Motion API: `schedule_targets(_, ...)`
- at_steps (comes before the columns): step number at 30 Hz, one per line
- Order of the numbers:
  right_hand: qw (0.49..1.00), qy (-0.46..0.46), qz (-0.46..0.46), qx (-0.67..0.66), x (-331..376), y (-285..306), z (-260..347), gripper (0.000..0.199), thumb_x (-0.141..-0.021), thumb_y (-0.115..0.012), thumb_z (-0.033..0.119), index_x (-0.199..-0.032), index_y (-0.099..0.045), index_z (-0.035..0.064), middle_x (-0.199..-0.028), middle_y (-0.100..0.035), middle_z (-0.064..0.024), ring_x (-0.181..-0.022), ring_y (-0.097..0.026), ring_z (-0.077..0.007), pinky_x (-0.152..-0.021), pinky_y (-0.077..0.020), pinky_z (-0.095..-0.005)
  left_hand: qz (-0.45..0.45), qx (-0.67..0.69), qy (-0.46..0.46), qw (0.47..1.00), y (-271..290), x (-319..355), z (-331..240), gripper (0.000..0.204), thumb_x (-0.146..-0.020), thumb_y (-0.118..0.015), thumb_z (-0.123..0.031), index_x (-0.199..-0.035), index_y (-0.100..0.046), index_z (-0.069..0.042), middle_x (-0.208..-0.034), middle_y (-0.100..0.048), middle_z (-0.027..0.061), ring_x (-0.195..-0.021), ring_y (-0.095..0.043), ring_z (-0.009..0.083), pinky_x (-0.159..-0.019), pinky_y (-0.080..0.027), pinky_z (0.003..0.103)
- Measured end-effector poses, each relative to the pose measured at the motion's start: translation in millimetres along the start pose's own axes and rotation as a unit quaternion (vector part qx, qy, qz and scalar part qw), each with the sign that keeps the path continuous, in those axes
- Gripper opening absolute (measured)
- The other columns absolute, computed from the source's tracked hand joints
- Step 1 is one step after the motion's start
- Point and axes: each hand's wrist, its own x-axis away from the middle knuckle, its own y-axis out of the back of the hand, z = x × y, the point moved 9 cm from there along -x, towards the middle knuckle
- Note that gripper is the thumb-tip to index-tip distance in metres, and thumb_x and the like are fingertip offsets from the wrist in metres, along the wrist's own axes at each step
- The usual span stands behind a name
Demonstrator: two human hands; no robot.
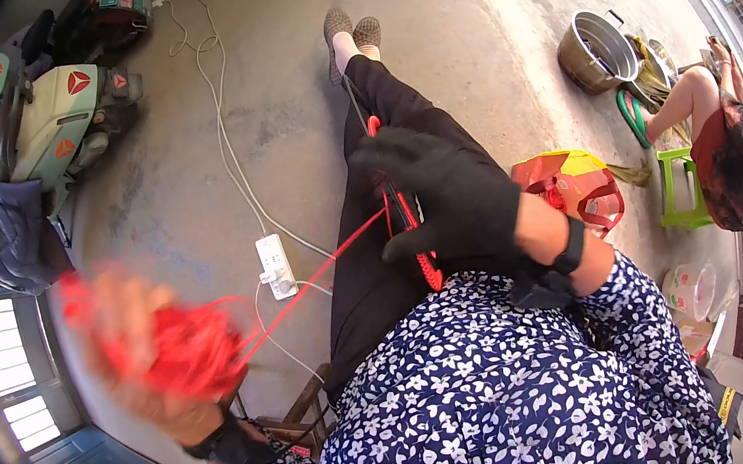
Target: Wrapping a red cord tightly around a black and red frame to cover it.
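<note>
Over the lap (357, 300) is a narrow red-and-black stick (407, 213); from it, red strings (337, 254) stretch to the red bundle (203, 351), which hangs past the lap's left edge. Near the strings, a white power strip (277, 267) lies on the floor (144, 169). The gloved right hand (455, 187) covers the stick, back upward, thumb spread; I cannot tell how firmly it grips. The left hand (138, 383), blurred, is out sideways, fingers clamped around the bundle.

Scooter (57, 119) at upper left; power strip (275, 266) on the floor (152, 158) left of centre; pot (579, 60) at upper right; stool (668, 195) right of the bag (562, 165).
</note>
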Motion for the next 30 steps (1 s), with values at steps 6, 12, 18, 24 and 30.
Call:
schedule_targets(6, 0.900, -0.170, 0.301, -0.265, 15, -44, 3, 0.025, -0.086, -0.065, 0.019, -0.104, -0.063, 0.0022, -0.102, -0.064, -0.0159, -0.090, -0.064, -0.0242, -0.078, -0.0507, -0.0295, -0.139, -0.253, -0.197, 0.937, -1, 14, -99, 0.020, -0.097, -0.056, -0.020, -0.087, -0.045, -0.008, -0.087, -0.051, 0.0045, -0.076, -0.048, 0.0156, -0.074, -0.042, 0.033)
schedule_targets(12, 0.793, -0.297, 0.122, -0.517, 49, 2, 11, 0.038, -0.098, -0.049, 0.031, -0.108, -0.061, -0.0033, -0.083, -0.062, -0.0072, -0.078, -0.061, -0.0146, -0.072, -0.0485, -0.0266, -0.077, -0.452, 0.175, 0.871, 91, 7, 86, 0.020, -0.088, -0.063, -0.014, -0.104, -0.057, -0.004, -0.091, -0.061, 0.0047, -0.080, -0.060, 0.0102, -0.072, -0.049, 0.026)
schedule_targets(18, 0.825, -0.315, 0.083, -0.461, 72, 22, 31, 0.050, -0.100, -0.042, 0.041, -0.089, -0.065, -0.0019, -0.069, -0.063, -0.0071, -0.063, -0.062, -0.0161, -0.061, -0.0484, -0.0284, 0.050, -0.635, 0.284, 0.717, 63, 14, 222, 0.049, -0.075, -0.077, -0.021, -0.114, -0.057, 0.001, -0.096, -0.067, 0.0098, -0.086, -0.063, 0.0136, -0.077, -0.050, 0.030)
schedule_targets(24, 0.744, -0.348, 0.224, -0.525, 84, 38, 76, 0.042, -0.098, -0.045, 0.033, -0.104, -0.065, -0.0042, -0.059, -0.055, -0.0026, -0.050, -0.051, -0.0121, -0.053, -0.0430, -0.0269, 0.007, -0.652, 0.228, 0.723, 63, 13, 210, 0.050, -0.072, -0.079, -0.027, -0.107, -0.059, 0.002, -0.091, -0.066, 0.0113, -0.082, -0.064, 0.0182, -0.076, -0.051, 0.032)
schedule_targets(30, 0.859, -0.323, -0.017, -0.398, 81, 66, 27, 0.033, -0.093, -0.053, 0.026, -0.096, -0.064, -0.0057, -0.073, -0.063, -0.0129, -0.068, -0.062, -0.0217, -0.067, -0.0479, -0.0279, 0.022, -0.582, 0.195, 0.789, 80, 11, 211, 0.053, -0.077, -0.076, -0.025, -0.117, -0.055, 0.001, -0.097, -0.065, 0.0094, -0.085, -0.064, 0.0167, -0.076, -0.051, 0.030)
